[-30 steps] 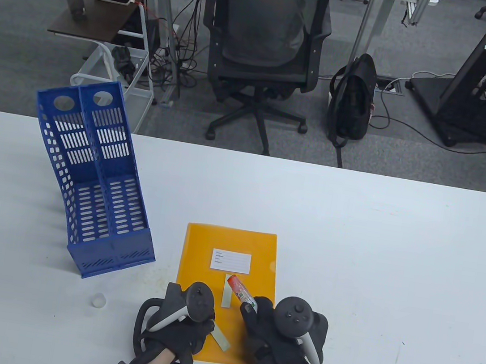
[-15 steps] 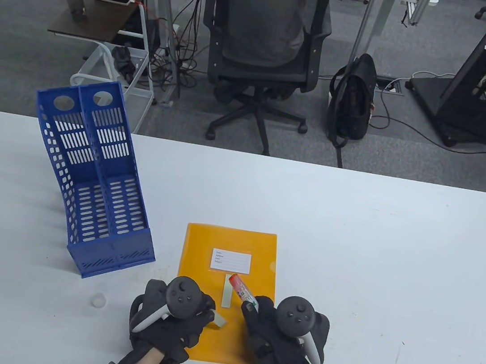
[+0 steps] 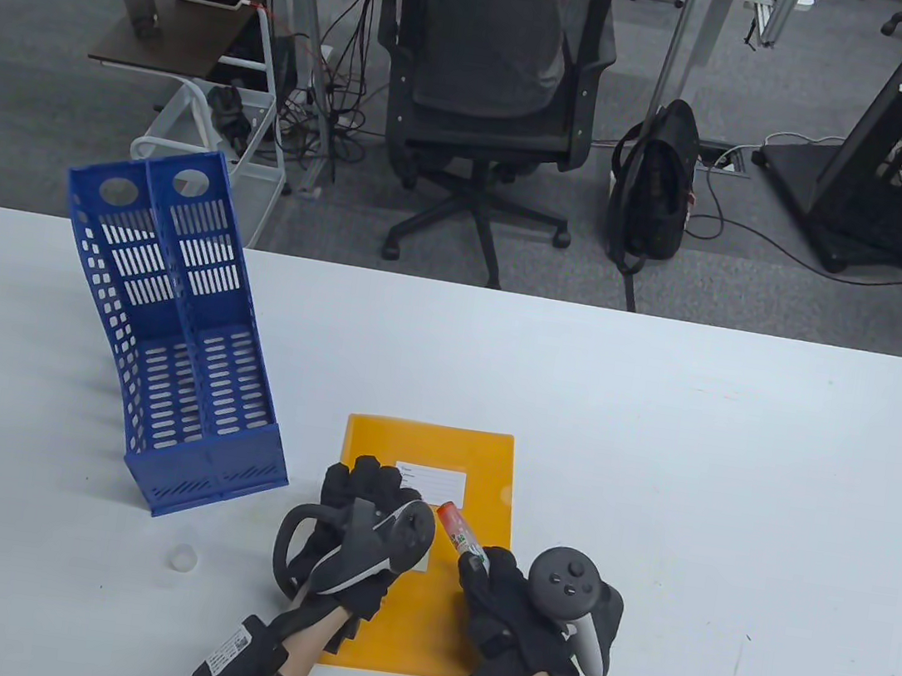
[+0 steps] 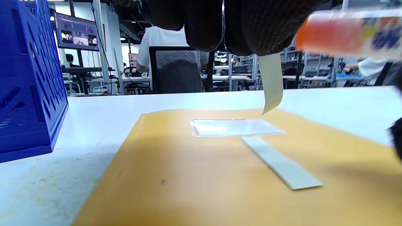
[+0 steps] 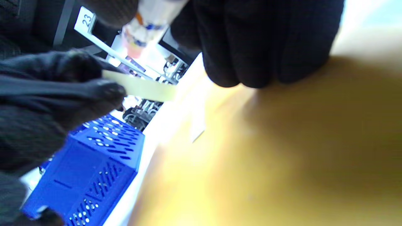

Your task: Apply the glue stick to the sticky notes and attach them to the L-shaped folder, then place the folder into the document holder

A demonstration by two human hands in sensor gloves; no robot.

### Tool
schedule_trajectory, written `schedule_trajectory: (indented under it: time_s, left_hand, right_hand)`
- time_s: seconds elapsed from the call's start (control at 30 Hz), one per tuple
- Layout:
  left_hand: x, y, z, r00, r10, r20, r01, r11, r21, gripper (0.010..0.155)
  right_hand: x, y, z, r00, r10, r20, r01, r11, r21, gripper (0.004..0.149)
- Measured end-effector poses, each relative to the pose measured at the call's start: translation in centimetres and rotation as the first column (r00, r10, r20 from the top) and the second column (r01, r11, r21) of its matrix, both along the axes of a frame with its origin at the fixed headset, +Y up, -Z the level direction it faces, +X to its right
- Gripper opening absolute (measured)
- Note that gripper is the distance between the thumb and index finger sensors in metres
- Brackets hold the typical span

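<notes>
An orange L-shaped folder [image 3: 484,460] lies flat on the table with a white label [image 3: 443,484] on it. My left hand [image 3: 365,487] hovers over the folder and pinches a pale sticky-note strip [image 4: 272,84], which hangs from my fingers [image 4: 220,22] just above the label [image 4: 232,127]. A second strip [image 4: 281,164] lies flat on the folder [image 4: 176,175]. My right hand [image 3: 496,583] grips the uncapped glue stick [image 3: 460,532], tip pointing up-left toward the held strip [image 5: 141,88]. The blue document holder [image 3: 187,368] stands at the left.
A small clear cap [image 3: 182,559] sits on the white table [image 3: 692,472] left of my left hand. The holder [image 4: 28,88] is close on the left. An office chair [image 3: 487,83] and a black bag [image 3: 657,182] stand beyond the far edge.
My left hand lifted the strip off the folder's lower left and moved forward over the folder, turning sideways beside the glue tip. My right hand shifted slightly right, still holding the glue stick.
</notes>
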State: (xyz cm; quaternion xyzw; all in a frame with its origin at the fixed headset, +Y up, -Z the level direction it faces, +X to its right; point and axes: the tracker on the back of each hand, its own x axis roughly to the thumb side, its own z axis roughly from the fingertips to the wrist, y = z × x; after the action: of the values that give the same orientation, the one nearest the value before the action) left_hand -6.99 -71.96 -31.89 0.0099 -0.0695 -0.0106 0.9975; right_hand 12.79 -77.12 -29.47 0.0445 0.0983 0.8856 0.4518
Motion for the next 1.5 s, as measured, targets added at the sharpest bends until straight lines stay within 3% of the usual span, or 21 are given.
schedule_trajectory:
  time_s: [0.3,0.73,1.27,1.5]
  left_hand:
    - [0.6,-1.4,-1.6,0.998,-0.047,-0.044,0.047,0.999,-0.004,0.041]
    - [0.7,-2.1,-1.8,0.999,-0.043,-0.029,0.043,0.999,-0.031,0.041]
    - [1.0,-4.1,-1.9,0.999,-0.051,0.005,0.051,0.969,-0.24,0.04]
    - [0.9,-4.6,-1.9,0.999,-0.048,0.004,0.047,0.96,-0.277,0.04]
  right_hand:
    - [0.2,0.0,-0.2,1.0,-0.002,-0.003,0.002,1.0,-0.007,0.061]
    - [0.3,0.0,-0.4,1.0,-0.009,0.002,0.009,1.0,-0.01,0.061]
    - [0.4,0.0,-0.4,1.0,-0.027,0.008,0.027,0.999,-0.023,0.061]
    - [0.4,0.0,-0.4,1.0,-0.028,0.008,0.028,0.999,-0.024,0.061]
